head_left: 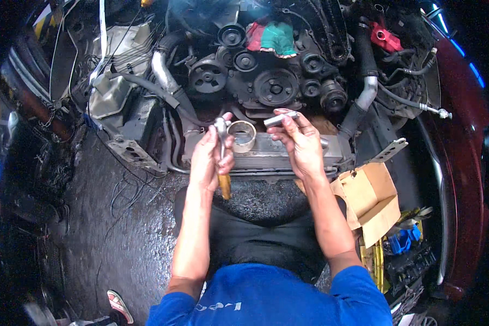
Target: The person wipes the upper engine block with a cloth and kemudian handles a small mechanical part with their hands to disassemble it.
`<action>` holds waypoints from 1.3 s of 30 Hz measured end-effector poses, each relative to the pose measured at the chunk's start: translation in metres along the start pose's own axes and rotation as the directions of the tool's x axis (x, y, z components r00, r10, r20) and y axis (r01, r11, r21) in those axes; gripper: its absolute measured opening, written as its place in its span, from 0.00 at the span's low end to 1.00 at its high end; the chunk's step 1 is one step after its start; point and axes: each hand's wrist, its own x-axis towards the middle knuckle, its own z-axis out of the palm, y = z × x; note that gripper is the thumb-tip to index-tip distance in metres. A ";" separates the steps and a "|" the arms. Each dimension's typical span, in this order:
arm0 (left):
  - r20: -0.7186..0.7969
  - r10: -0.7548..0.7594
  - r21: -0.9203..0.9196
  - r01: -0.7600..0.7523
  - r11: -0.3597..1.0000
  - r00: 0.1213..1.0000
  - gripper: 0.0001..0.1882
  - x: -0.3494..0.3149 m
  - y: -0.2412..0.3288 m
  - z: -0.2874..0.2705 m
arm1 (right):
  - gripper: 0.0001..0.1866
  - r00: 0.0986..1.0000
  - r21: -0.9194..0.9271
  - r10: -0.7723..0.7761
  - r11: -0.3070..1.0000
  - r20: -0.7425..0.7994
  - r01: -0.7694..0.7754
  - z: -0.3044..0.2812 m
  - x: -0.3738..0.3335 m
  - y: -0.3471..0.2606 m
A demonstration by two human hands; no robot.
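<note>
My left hand (206, 157) is closed around a ratchet wrench (224, 185); its metal head points up and its yellow-orange handle hangs below my fingers. In my right hand (305, 146) a silvery, cylindrical deep socket (276, 120) is pinched between thumb and fingers, lying roughly sideways. The two tools are apart. Between my hands a round, open metal can (242, 136) stands on the finned radiator-like unit (266, 162), close beside my left fingers. What the can holds is too dim to tell.
Ahead is an engine front with several pulleys (276, 87); a red and green cloth (277, 39) lies above them. Metal pipes with black hoses (368, 87) flank it. An open cardboard box (372, 198) stands to the right, near a blue object (403, 239). A dark red car panel (464, 179) borders the right.
</note>
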 end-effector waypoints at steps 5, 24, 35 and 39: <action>-0.015 -0.040 -0.049 0.039 0.998 0.999 0.29 -0.008 -0.008 0.035 | 0.14 0.999 0.158 0.041 0.986 0.034 -0.046 0.016 -0.003 0.014; 0.242 0.414 0.603 -0.470 0.645 0.878 0.20 -0.007 -0.029 0.019 | 0.11 0.863 0.389 0.472 0.772 0.179 -0.503 0.006 -0.013 0.029; 0.067 0.240 0.474 -0.243 0.846 0.968 0.19 -0.017 -0.031 0.004 | 0.09 0.902 0.314 0.417 0.847 0.107 -0.429 0.017 -0.020 0.033; 0.176 0.388 0.569 -0.415 0.710 0.905 0.19 -0.013 -0.032 0.004 | 0.10 0.902 0.265 0.418 0.862 0.106 -0.431 0.018 -0.017 0.036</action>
